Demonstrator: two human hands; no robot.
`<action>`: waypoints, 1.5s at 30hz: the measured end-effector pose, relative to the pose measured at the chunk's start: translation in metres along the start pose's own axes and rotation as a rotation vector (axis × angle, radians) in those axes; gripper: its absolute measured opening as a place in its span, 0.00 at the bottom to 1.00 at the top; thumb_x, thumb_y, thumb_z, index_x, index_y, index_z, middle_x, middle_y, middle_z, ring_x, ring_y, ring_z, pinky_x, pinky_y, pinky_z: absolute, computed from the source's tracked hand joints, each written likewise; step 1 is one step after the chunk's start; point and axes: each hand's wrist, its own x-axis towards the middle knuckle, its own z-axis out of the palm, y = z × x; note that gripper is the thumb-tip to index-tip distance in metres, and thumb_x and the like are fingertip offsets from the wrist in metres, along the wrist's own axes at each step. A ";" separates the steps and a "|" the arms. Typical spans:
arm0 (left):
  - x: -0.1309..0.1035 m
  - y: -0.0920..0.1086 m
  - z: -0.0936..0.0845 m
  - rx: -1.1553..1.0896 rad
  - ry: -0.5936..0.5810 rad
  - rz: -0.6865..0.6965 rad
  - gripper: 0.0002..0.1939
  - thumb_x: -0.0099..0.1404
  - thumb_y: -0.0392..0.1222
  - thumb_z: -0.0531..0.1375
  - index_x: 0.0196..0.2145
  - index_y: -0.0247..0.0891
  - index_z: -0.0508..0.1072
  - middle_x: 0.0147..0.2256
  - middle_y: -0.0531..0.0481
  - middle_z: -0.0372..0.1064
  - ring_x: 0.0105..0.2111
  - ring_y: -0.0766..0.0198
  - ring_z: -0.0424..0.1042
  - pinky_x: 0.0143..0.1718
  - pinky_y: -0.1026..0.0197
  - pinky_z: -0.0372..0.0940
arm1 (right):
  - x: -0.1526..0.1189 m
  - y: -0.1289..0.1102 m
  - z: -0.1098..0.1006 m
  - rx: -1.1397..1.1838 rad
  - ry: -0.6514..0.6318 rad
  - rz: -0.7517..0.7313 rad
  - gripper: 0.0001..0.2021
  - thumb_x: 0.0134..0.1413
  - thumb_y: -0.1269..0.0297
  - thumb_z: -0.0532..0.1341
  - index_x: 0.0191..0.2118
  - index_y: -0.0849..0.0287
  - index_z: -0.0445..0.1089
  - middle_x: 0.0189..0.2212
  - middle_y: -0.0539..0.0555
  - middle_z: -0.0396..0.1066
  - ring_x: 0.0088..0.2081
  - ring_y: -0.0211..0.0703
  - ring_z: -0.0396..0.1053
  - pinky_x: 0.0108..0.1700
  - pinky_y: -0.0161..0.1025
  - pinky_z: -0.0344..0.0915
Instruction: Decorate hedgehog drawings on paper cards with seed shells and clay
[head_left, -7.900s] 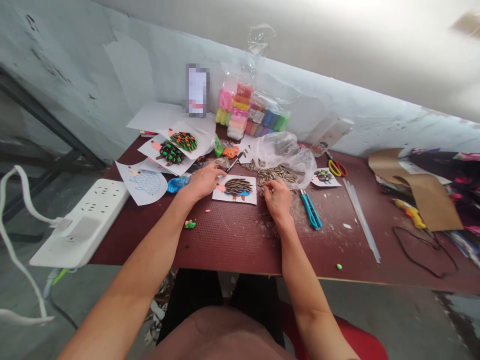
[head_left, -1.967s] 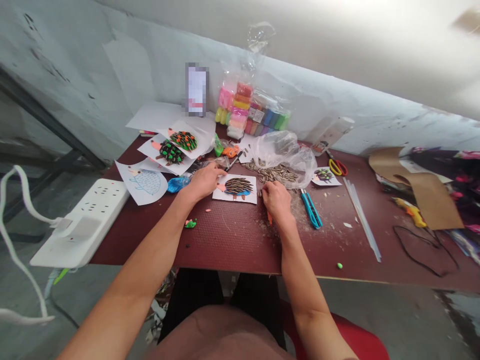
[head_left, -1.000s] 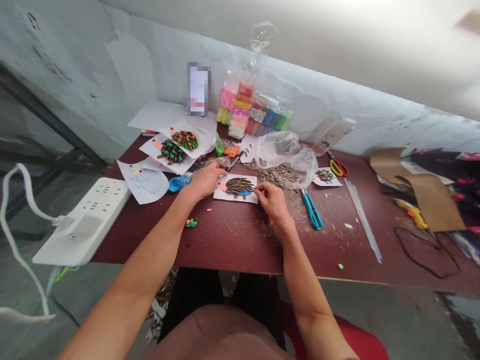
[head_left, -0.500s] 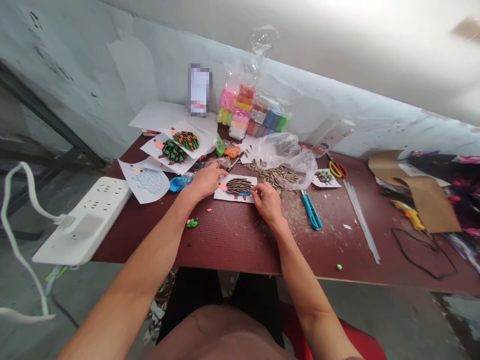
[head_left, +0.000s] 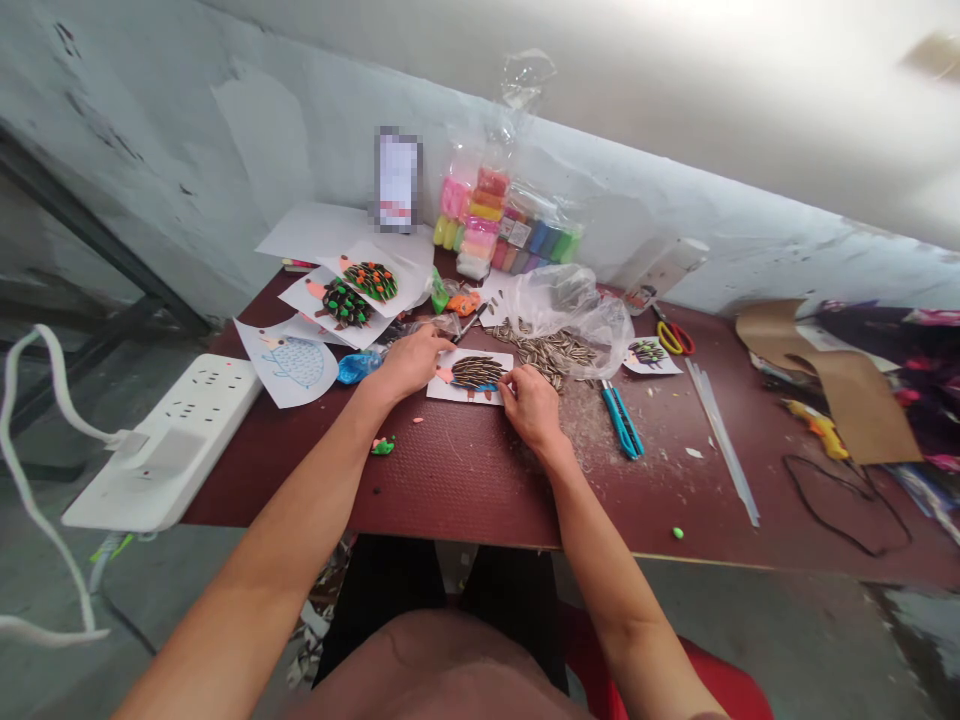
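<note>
A small white card (head_left: 491, 394) lies on the table with a hedgehog (head_left: 478, 373) on it, its back covered in striped sunflower seeds over blue clay, with a pink face and brown feet. My left hand (head_left: 418, 362) rests at the card's upper left corner, fingers stretched out and lying on the edge. At the card's right side, my right hand (head_left: 532, 408) pinches thumb and forefinger together against the hedgehog's rear. Whatever sits between those fingertips is too small to make out. Behind the card spreads a pile of sunflower seeds (head_left: 559, 352), partly under a clear plastic bag (head_left: 564, 305).
Finished hedgehog cards (head_left: 339, 303) and a blue hedgehog drawing (head_left: 292, 362) lie left. Packs of coloured clay (head_left: 484, 225) stand at the wall. Rightward are a teal utility knife (head_left: 622, 422), scissors (head_left: 675, 337), glue sticks (head_left: 721, 440) and a yellow glue gun (head_left: 821, 430). A power strip (head_left: 169, 440) sits left.
Almost nothing differs. My right fingertips have shifted very slightly at the hedgehog's rear edge; my left hand stays at the card's corner.
</note>
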 end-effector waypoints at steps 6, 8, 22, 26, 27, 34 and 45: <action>0.000 0.002 -0.003 -0.006 -0.020 -0.008 0.22 0.71 0.32 0.53 0.57 0.44 0.78 0.54 0.41 0.69 0.48 0.53 0.74 0.48 0.56 0.67 | 0.001 -0.005 -0.001 -0.062 -0.031 -0.009 0.08 0.66 0.68 0.57 0.39 0.58 0.74 0.39 0.57 0.74 0.41 0.46 0.70 0.41 0.37 0.59; 0.000 0.002 -0.003 -0.008 -0.026 -0.009 0.22 0.71 0.32 0.53 0.57 0.44 0.78 0.54 0.41 0.68 0.49 0.53 0.74 0.49 0.55 0.67 | 0.001 -0.005 -0.001 -0.073 -0.035 -0.014 0.09 0.66 0.67 0.57 0.39 0.58 0.74 0.39 0.57 0.74 0.41 0.46 0.70 0.40 0.37 0.59; 0.000 -0.002 0.001 -0.016 0.003 0.023 0.22 0.70 0.31 0.54 0.56 0.43 0.78 0.53 0.41 0.69 0.48 0.54 0.74 0.49 0.55 0.67 | 0.001 0.010 -0.010 0.099 0.059 0.070 0.08 0.61 0.66 0.60 0.37 0.56 0.77 0.36 0.54 0.75 0.38 0.44 0.71 0.39 0.37 0.61; 0.000 -0.002 0.001 -0.023 -0.005 0.016 0.21 0.71 0.32 0.54 0.56 0.43 0.78 0.54 0.41 0.69 0.49 0.54 0.73 0.50 0.56 0.67 | 0.002 0.026 -0.016 0.057 0.079 0.194 0.09 0.59 0.68 0.59 0.36 0.57 0.78 0.36 0.56 0.76 0.36 0.44 0.71 0.38 0.38 0.62; 0.000 -0.002 0.000 -0.025 -0.009 0.013 0.21 0.71 0.32 0.54 0.56 0.43 0.78 0.54 0.42 0.68 0.50 0.54 0.73 0.50 0.55 0.67 | 0.002 0.028 -0.016 0.047 0.071 0.205 0.09 0.59 0.68 0.59 0.36 0.57 0.79 0.37 0.56 0.77 0.36 0.45 0.72 0.38 0.38 0.62; -0.001 0.000 -0.001 -0.030 -0.007 -0.005 0.21 0.72 0.32 0.53 0.56 0.43 0.78 0.54 0.40 0.68 0.50 0.52 0.73 0.49 0.54 0.67 | 0.002 0.027 -0.015 0.053 -0.025 0.209 0.08 0.58 0.66 0.63 0.41 0.55 0.80 0.40 0.55 0.78 0.40 0.45 0.74 0.41 0.38 0.64; 0.000 -0.002 0.001 -0.017 0.009 0.009 0.21 0.71 0.32 0.54 0.55 0.43 0.79 0.53 0.41 0.70 0.48 0.54 0.74 0.49 0.55 0.68 | 0.002 0.018 -0.018 -0.032 -0.129 0.222 0.06 0.57 0.67 0.61 0.34 0.55 0.76 0.32 0.54 0.78 0.35 0.44 0.72 0.34 0.36 0.59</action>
